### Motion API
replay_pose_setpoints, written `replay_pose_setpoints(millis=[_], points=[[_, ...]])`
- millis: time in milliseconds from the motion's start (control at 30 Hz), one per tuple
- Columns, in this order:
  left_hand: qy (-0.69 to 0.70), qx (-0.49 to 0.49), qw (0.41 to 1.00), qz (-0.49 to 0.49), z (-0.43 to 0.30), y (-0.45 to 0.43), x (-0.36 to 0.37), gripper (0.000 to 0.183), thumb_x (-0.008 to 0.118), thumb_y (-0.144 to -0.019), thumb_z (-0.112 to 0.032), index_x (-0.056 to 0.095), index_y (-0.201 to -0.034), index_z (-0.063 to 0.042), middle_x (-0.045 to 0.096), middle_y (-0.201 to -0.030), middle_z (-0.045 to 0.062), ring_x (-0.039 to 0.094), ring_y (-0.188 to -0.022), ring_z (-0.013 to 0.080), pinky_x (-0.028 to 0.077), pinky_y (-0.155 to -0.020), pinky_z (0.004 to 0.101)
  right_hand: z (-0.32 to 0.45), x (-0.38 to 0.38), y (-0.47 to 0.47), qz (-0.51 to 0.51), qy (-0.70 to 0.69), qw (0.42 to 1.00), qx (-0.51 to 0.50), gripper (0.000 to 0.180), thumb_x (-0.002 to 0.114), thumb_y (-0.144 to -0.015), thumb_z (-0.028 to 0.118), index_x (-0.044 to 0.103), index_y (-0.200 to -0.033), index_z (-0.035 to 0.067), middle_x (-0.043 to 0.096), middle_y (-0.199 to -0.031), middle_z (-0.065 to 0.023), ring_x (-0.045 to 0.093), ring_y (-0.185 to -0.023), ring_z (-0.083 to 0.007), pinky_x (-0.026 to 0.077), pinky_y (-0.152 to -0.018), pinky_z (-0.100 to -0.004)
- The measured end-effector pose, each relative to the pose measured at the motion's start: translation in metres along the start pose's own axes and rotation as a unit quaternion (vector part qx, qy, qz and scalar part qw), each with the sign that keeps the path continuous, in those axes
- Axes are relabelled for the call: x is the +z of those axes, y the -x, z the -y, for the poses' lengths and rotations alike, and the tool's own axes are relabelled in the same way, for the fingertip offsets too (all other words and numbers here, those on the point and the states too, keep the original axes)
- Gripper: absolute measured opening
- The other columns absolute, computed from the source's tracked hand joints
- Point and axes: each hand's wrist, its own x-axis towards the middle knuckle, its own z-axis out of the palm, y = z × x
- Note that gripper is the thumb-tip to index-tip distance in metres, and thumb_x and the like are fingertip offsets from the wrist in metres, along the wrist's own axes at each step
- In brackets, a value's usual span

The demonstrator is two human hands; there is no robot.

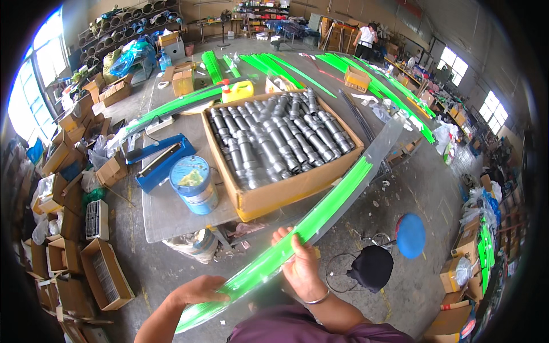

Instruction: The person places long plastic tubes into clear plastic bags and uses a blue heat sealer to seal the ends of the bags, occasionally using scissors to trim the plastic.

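A long bundle of thin green rods (332, 199) lies inside a clear plastic sleeve (388, 137), slanting from lower left to upper right in front of my body. Around the bundle's middle, my right hand (298, 257) is closed from below, with a metal bangle at the wrist. My left hand (203, 289) grips the lower part of the same bundle, thumb on top. At its upper end the sleeve runs on past the rods, flat and see-through. Beyond the bundle, a cardboard box (283, 195) full of dark grey cylindrical fittings (279, 141) rests on the table (165, 218).
Left of the box are a blue bucket (195, 184) and a blue impulse sealer (165, 160). A yellow jug (238, 91) and more green rods (270, 66) lie behind. Stools, one blue-topped (410, 236) and one black-covered (371, 268), stand at right. Far back is a person (366, 38).
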Motion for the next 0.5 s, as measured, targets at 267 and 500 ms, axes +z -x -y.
replay_pose_setpoints(millis=[267, 500], points=[[-0.032, -0.001, 0.999, 0.016, 0.045, 0.026, -0.057, 0.040, 0.071, -0.081, -0.037, 0.068, -0.107, -0.007, 0.069, -0.094, 0.011, 0.062, -0.086, 0.0179, 0.046, -0.082, 0.0331, -0.085, 0.038, -0.011, 0.028, -0.019, 0.999, -0.013, 0.023, 0.059, -0.092, 0.014, 0.056, -0.114, 0.007, 0.061, -0.114, -0.0107, 0.057, -0.109, -0.0272, 0.045, -0.099, -0.0450], [-0.001, -0.063, 0.995, 0.081, 0.085, 0.065, -0.150, 0.026, 0.065, -0.086, -0.027, 0.071, -0.099, -0.004, 0.070, -0.090, 0.009, 0.062, -0.085, 0.0155, 0.046, -0.081, 0.0314, -0.167, 0.097, -0.025, -0.018, -0.037, 0.999, -0.005, 0.030, 0.065, -0.088, 0.023, 0.055, -0.108, 0.002, 0.062, -0.108, -0.0117, 0.057, -0.105, -0.0270, 0.041, -0.099, -0.0449]])
